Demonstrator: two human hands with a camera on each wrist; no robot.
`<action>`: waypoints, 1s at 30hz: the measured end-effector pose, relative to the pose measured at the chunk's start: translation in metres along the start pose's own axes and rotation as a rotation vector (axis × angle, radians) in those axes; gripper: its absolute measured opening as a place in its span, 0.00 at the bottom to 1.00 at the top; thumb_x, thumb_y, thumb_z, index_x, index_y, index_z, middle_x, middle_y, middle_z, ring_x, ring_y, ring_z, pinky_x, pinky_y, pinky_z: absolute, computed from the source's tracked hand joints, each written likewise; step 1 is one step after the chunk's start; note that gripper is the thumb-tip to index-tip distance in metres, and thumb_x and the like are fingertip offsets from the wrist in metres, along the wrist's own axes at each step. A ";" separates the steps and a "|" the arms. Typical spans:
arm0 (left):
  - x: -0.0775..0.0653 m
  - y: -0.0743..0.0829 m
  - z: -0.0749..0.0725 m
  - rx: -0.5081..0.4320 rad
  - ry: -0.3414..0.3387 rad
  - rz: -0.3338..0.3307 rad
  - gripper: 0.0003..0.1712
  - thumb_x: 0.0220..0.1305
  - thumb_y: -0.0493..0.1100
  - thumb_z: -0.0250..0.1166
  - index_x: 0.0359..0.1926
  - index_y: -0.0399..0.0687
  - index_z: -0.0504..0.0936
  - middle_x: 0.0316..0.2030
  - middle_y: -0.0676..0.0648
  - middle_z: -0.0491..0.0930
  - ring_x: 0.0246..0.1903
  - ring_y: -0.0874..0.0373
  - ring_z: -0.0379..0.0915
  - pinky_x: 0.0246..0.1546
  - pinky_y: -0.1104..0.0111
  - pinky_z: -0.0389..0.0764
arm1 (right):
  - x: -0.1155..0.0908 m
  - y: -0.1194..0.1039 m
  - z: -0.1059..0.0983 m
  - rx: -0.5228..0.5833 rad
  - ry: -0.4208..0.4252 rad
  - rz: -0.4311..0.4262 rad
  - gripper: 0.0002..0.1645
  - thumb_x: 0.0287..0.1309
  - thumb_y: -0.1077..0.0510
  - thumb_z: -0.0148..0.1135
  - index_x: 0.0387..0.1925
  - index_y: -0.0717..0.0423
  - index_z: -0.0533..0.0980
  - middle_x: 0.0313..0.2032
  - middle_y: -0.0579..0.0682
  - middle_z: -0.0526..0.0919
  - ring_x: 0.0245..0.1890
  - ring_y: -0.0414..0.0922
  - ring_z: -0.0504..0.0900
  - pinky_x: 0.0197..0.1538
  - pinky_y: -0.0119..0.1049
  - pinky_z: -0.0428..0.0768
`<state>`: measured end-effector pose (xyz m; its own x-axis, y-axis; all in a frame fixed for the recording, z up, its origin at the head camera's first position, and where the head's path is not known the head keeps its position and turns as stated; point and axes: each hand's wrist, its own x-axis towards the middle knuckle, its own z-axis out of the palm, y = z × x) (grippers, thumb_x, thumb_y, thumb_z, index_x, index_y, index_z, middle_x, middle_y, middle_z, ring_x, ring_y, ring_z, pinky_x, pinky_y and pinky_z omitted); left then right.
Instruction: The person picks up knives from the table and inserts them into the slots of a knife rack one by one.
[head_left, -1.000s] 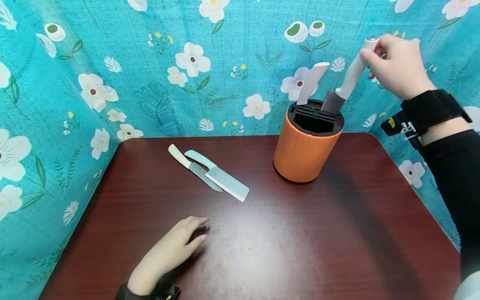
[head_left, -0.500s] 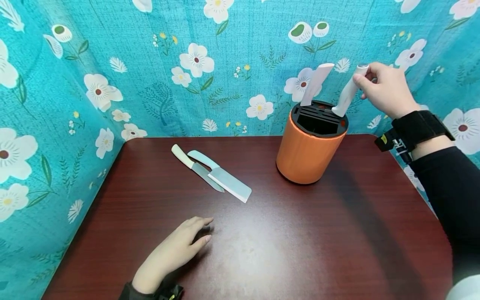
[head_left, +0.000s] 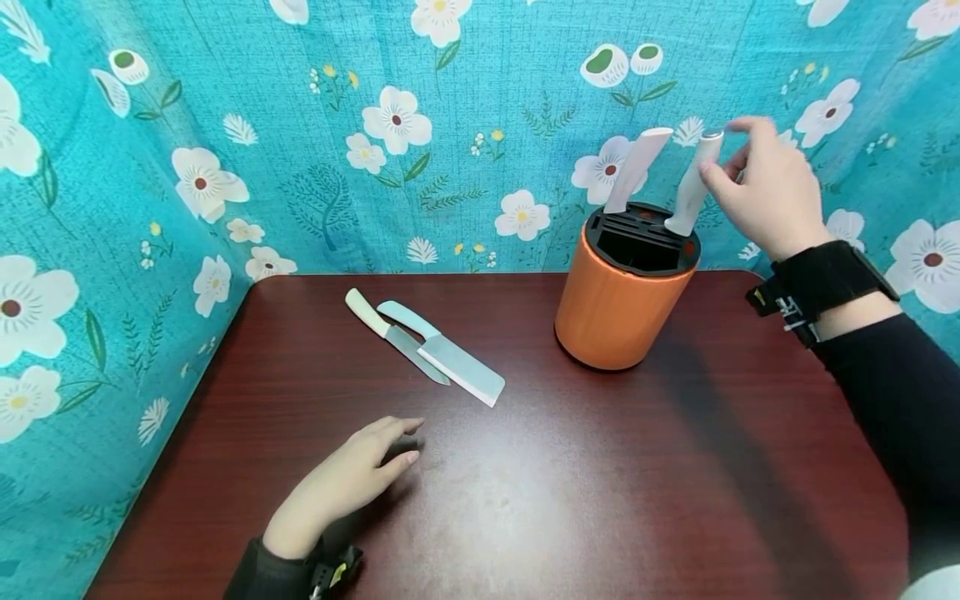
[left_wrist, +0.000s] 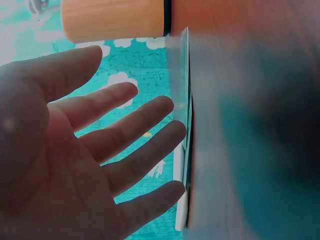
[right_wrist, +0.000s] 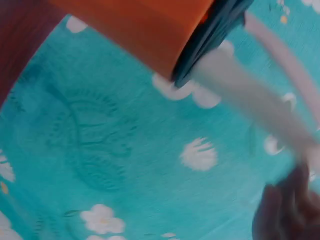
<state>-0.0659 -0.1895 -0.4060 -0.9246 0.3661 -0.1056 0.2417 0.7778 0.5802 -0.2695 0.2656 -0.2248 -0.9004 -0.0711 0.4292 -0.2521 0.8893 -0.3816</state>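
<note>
My right hand (head_left: 772, 187) is at the upper end of a white-handled knife (head_left: 693, 183) standing in the orange knife block (head_left: 621, 308). Thumb and index finger are spread beside the handle, no longer wrapped round it; the right wrist view shows the blurred fingers (right_wrist: 285, 210) by the handle's end. The blade is hidden in the block. A pinkish-handled knife (head_left: 637, 169) stands in another slot. My left hand (head_left: 345, 483) hovers low over the table with relaxed fingers, holding nothing. Beyond it lie a cleaver (head_left: 461, 367) with a pale blue handle and a cream-handled knife (head_left: 397, 337).
The dark red-brown table (head_left: 570, 483) has its back edge against a turquoise flowered cloth (head_left: 465, 150). The block's black slotted top (head_left: 641, 242) has a wide opening at its front. A pale rounded object (head_left: 933, 585) shows at the bottom right corner.
The right hand has pushed the white-handled knife down until its grey blade vanished into the block, then loosened its fingers from the handle. The left hand has barely shifted.
</note>
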 end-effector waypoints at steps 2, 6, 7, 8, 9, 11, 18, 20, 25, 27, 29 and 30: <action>0.008 -0.005 -0.006 -0.003 0.006 0.002 0.25 0.75 0.44 0.58 0.67 0.39 0.73 0.63 0.40 0.78 0.63 0.43 0.75 0.61 0.47 0.76 | -0.012 -0.011 0.002 0.042 0.109 -0.009 0.34 0.73 0.45 0.49 0.74 0.54 0.60 0.33 0.49 0.74 0.23 0.34 0.64 0.34 0.36 0.60; 0.033 -0.022 -0.025 -0.050 0.015 -0.053 0.25 0.77 0.47 0.56 0.68 0.39 0.72 0.66 0.37 0.75 0.67 0.38 0.70 0.64 0.43 0.73 | -0.052 -0.041 0.021 0.026 0.247 -0.219 0.21 0.69 0.52 0.53 0.59 0.54 0.76 0.24 0.49 0.76 0.19 0.32 0.64 0.25 0.34 0.59; 0.040 -0.027 -0.031 -0.083 0.011 -0.081 0.26 0.77 0.47 0.55 0.69 0.40 0.72 0.67 0.36 0.73 0.69 0.38 0.68 0.65 0.42 0.71 | -0.065 -0.048 0.030 0.002 0.239 -0.290 0.17 0.67 0.54 0.54 0.53 0.54 0.79 0.24 0.50 0.78 0.19 0.34 0.67 0.23 0.35 0.60; 0.049 -0.032 -0.036 -0.116 0.013 -0.112 0.26 0.78 0.48 0.54 0.69 0.41 0.71 0.68 0.36 0.72 0.70 0.37 0.65 0.66 0.41 0.69 | -0.079 -0.055 0.040 -0.029 0.212 -0.355 0.14 0.66 0.54 0.55 0.47 0.53 0.81 0.23 0.49 0.80 0.18 0.36 0.69 0.21 0.35 0.61; 0.057 -0.038 -0.040 -0.150 0.018 -0.144 0.26 0.78 0.49 0.53 0.69 0.41 0.70 0.69 0.36 0.70 0.71 0.36 0.63 0.66 0.41 0.68 | -0.093 -0.062 0.051 -0.054 0.166 -0.407 0.11 0.65 0.54 0.56 0.42 0.51 0.82 0.23 0.47 0.81 0.19 0.39 0.72 0.20 0.36 0.62; 0.074 -0.049 -0.048 -0.219 0.040 -0.216 0.28 0.79 0.50 0.51 0.71 0.41 0.68 0.71 0.34 0.67 0.72 0.36 0.61 0.66 0.41 0.68 | -0.119 -0.074 0.074 -0.085 0.043 -0.493 0.07 0.63 0.54 0.59 0.37 0.47 0.82 0.24 0.43 0.82 0.20 0.40 0.76 0.19 0.36 0.67; 0.123 -0.081 -0.066 -0.328 0.178 -0.446 0.40 0.76 0.46 0.48 0.79 0.35 0.43 0.70 0.27 0.61 0.71 0.34 0.58 0.70 0.45 0.64 | -0.175 -0.098 0.130 -0.075 -0.472 -0.604 0.11 0.61 0.49 0.68 0.44 0.47 0.82 0.31 0.41 0.87 0.23 0.33 0.77 0.22 0.27 0.70; 0.134 -0.092 -0.070 -0.258 0.215 -0.490 0.41 0.75 0.46 0.49 0.79 0.34 0.42 0.70 0.26 0.61 0.70 0.32 0.57 0.70 0.44 0.64 | -0.183 -0.103 0.140 -0.046 -0.563 -0.593 0.13 0.62 0.48 0.67 0.46 0.47 0.83 0.31 0.42 0.87 0.22 0.33 0.76 0.23 0.27 0.70; 0.159 -0.113 -0.074 -0.088 0.211 -0.582 0.41 0.78 0.51 0.46 0.76 0.29 0.43 0.66 0.22 0.63 0.63 0.29 0.65 0.61 0.44 0.72 | -0.196 -0.111 0.155 -0.035 -0.623 -0.588 0.15 0.62 0.46 0.66 0.47 0.46 0.83 0.26 0.38 0.82 0.22 0.32 0.72 0.26 0.30 0.73; 0.168 -0.117 -0.073 -0.055 0.189 -0.633 0.42 0.79 0.54 0.44 0.76 0.28 0.40 0.62 0.21 0.67 0.59 0.29 0.70 0.55 0.47 0.75 | -0.198 -0.112 0.157 -0.034 -0.619 -0.588 0.15 0.62 0.45 0.66 0.47 0.45 0.83 0.25 0.37 0.81 0.22 0.31 0.71 0.27 0.30 0.73; 0.175 -0.118 -0.072 -0.040 0.185 -0.695 0.43 0.80 0.55 0.41 0.76 0.28 0.37 0.59 0.22 0.70 0.56 0.31 0.72 0.51 0.49 0.75 | -0.199 -0.114 0.159 -0.022 -0.623 -0.588 0.15 0.62 0.45 0.66 0.47 0.45 0.83 0.24 0.37 0.79 0.22 0.30 0.70 0.27 0.29 0.72; 0.179 -0.119 -0.071 -0.031 0.185 -0.722 0.43 0.80 0.55 0.40 0.77 0.29 0.36 0.59 0.23 0.71 0.56 0.32 0.72 0.51 0.49 0.75 | -0.199 -0.114 0.159 -0.017 -0.626 -0.586 0.15 0.62 0.45 0.66 0.47 0.45 0.84 0.24 0.37 0.78 0.22 0.30 0.70 0.27 0.29 0.72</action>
<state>-0.2810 -0.2527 -0.4365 -0.8853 -0.3245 -0.3330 -0.4504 0.7763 0.4410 -0.1180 0.1062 -0.3968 -0.6576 -0.7531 0.0204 -0.7369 0.6373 -0.2254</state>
